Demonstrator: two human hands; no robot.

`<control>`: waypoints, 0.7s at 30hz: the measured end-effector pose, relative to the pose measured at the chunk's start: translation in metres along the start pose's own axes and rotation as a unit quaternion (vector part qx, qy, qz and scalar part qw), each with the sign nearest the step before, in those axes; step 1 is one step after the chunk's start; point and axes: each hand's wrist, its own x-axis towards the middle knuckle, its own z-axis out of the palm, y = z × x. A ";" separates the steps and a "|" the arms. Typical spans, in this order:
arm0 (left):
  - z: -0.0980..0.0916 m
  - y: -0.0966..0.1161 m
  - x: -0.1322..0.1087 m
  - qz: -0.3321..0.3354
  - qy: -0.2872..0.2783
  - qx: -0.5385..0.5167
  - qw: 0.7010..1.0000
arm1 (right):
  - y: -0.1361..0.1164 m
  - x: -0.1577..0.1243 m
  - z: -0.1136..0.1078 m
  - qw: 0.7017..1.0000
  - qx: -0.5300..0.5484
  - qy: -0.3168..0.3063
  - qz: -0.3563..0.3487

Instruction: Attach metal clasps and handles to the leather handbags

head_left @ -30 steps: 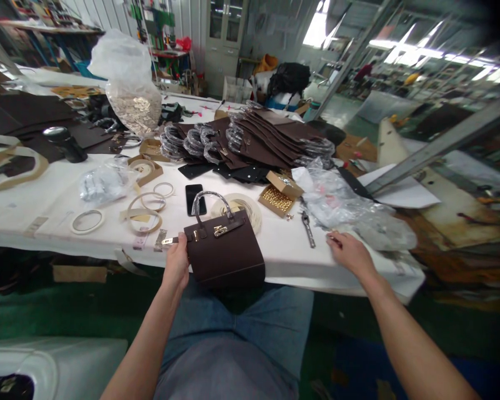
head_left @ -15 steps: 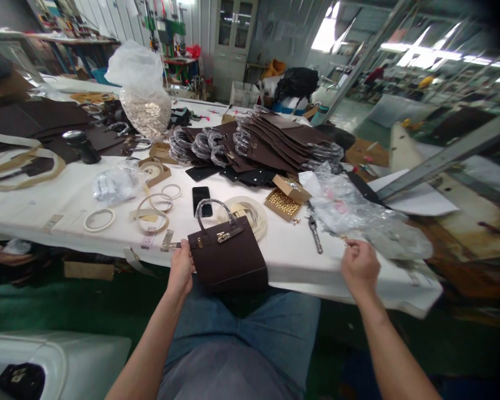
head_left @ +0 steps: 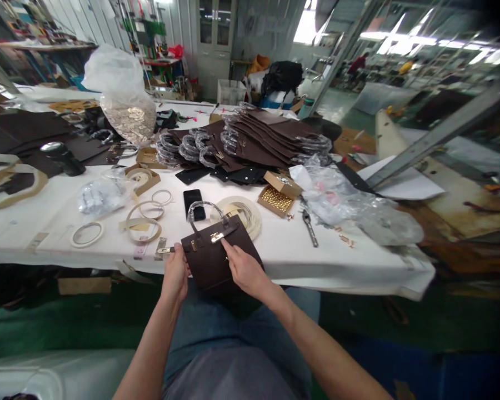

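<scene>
A small dark brown handbag (head_left: 219,266) leans at the table's front edge, over my lap. Its upright handle (head_left: 200,206) is wrapped in clear plastic. My left hand (head_left: 176,273) is closed on the bag's left edge, beside a strap with a gold metal end (head_left: 165,250) that sticks out to the left. My right hand (head_left: 245,269) is at the bag's front, its index fingertip at the gold clasp (head_left: 216,237). A tiny gold glint shows below that finger, where the other fingers curl; the piece itself is mostly hidden.
Behind the bag lie a phone (head_left: 194,205), a tape coil (head_left: 250,215) and a box of gold fittings (head_left: 275,201). A metal tool (head_left: 310,228) and loose gold pieces (head_left: 347,240) are to the right. Stacked brown bag panels (head_left: 270,139) stand farther back. Tape rolls (head_left: 87,234) lie left.
My right hand has moved left from the loose gold pieces at the table's right to the clasp on the bag. My left hand keeps its hold. The view has shifted slightly.
</scene>
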 end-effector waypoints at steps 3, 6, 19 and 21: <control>0.001 0.010 -0.004 0.026 -0.017 0.030 0.999 | -0.003 0.005 0.005 1.000 0.024 0.001 -0.017; 0.009 0.013 -0.007 0.054 -0.070 0.051 0.995 | -0.008 0.013 0.005 0.989 0.140 0.053 -0.015; 0.023 -0.004 -0.009 0.065 -0.045 0.022 0.997 | 0.039 0.045 -0.051 0.903 0.336 0.240 0.122; 0.026 -0.006 -0.008 0.085 -0.023 0.024 0.996 | 0.044 0.041 -0.054 0.916 0.301 0.238 0.122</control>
